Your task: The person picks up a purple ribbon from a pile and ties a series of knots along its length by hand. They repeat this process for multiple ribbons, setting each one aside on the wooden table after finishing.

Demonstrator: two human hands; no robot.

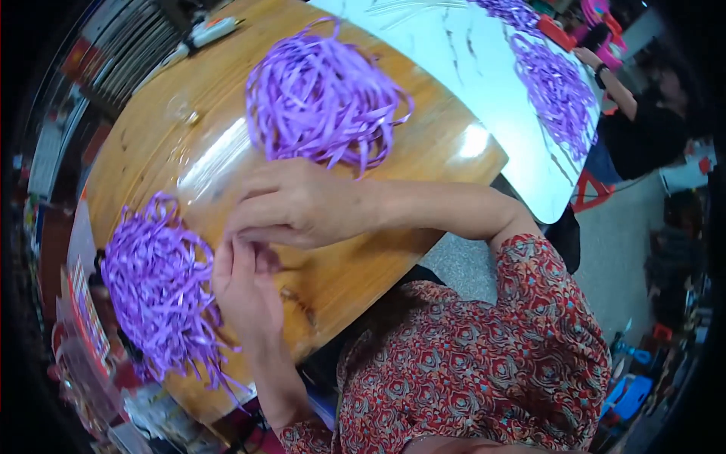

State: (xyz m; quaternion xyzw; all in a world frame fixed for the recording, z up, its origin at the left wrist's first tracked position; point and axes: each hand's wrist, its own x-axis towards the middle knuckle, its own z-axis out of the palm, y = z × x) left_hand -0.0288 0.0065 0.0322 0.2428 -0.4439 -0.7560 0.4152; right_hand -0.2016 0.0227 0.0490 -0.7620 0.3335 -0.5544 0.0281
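Note:
My right hand [302, 203] and my left hand [248, 284] meet above the wooden table [355, 291], fingertips together. Fingers on both are closed in a pinch; anything between them is hidden or too small to name. Close by the left hand, at the table's left edge, lies a loose heap of curly purple ribbon strips [159, 291]. Beyond the right hand sits a second pile of purple ribbon [321, 98], with longer looping strands.
A glue gun [214, 32] lies at the table's far left edge. At the far right, a white marbled table [446, 45] bears more purple ribbon [556, 94]. A person in black [643, 136] reaches onto it, near a red stool [590, 193].

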